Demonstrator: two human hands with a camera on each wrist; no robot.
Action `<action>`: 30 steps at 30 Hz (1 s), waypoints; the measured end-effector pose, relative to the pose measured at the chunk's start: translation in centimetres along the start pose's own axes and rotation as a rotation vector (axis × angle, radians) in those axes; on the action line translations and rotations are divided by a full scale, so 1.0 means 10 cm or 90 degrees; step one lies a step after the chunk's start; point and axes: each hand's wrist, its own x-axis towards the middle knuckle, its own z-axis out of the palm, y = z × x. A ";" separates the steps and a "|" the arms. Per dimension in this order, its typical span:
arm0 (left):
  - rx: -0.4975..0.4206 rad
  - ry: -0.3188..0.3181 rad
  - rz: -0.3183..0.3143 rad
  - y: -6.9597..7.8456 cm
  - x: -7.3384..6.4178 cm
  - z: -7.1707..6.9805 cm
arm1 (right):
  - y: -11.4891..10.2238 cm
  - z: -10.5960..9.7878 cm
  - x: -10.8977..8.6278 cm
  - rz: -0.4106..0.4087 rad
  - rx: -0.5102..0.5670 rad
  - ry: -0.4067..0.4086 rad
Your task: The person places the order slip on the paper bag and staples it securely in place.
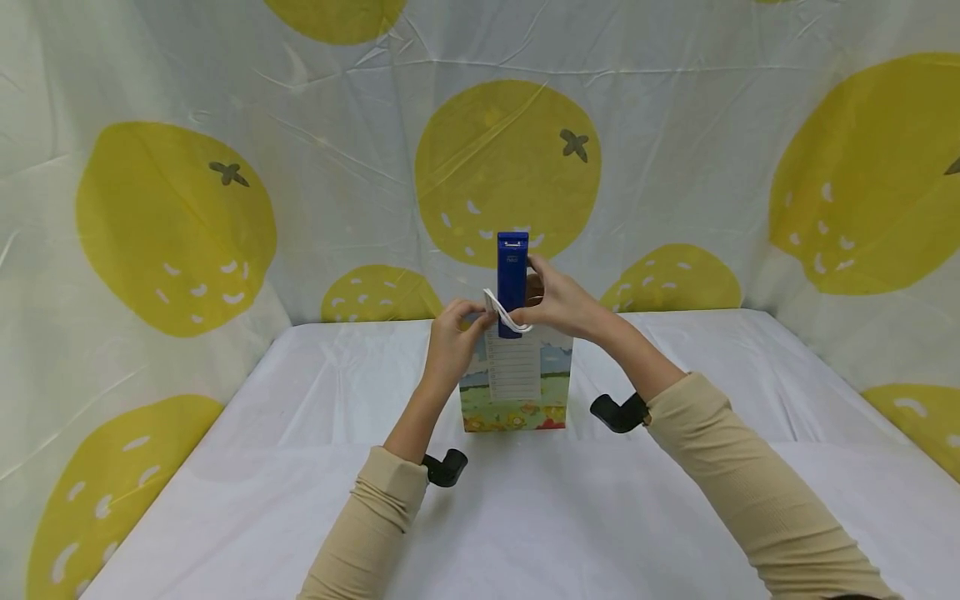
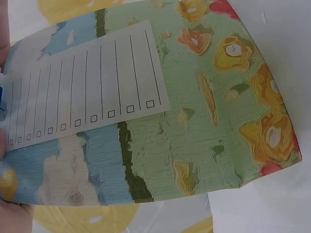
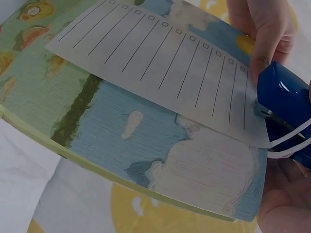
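Observation:
Upright on the table stands a paper gift bag painted with sky, grass and flowers. A white lined sheet with small checkboxes lies against its front, its top at the bag's upper edge. My right hand grips a blue stapler, held upright at the bag's top. The stapler's mouth is at the sheet's top edge. White cord handles loop across the stapler. My left hand pinches the bag's top edge beside the sheet, its thumb on the front.
A white cloth covers the table. Behind it hangs a white curtain printed with large yellow fruit. Black wrist-worn camera mounts stick out below both forearms, close in front of the bag.

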 end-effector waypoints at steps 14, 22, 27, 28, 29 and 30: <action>0.012 0.001 0.017 0.01 0.01 -0.01 | 0.00 -0.03 0.04 -0.004 -0.010 -0.017; 0.013 -0.001 0.032 0.03 0.02 -0.02 | 0.04 -0.03 0.05 -0.013 -0.026 -0.001; 0.022 -0.029 0.029 0.05 0.02 -0.04 | 0.05 -0.03 0.05 -0.019 -0.024 0.005; 0.021 -0.038 0.028 0.05 0.02 -0.05 | 0.05 -0.03 0.04 -0.019 -0.022 0.005; 0.019 -0.047 0.023 0.05 0.02 -0.06 | 0.05 -0.03 0.04 -0.019 -0.020 0.004; 0.015 -0.057 0.018 0.05 0.03 -0.07 | 0.05 -0.04 0.04 -0.021 -0.019 0.003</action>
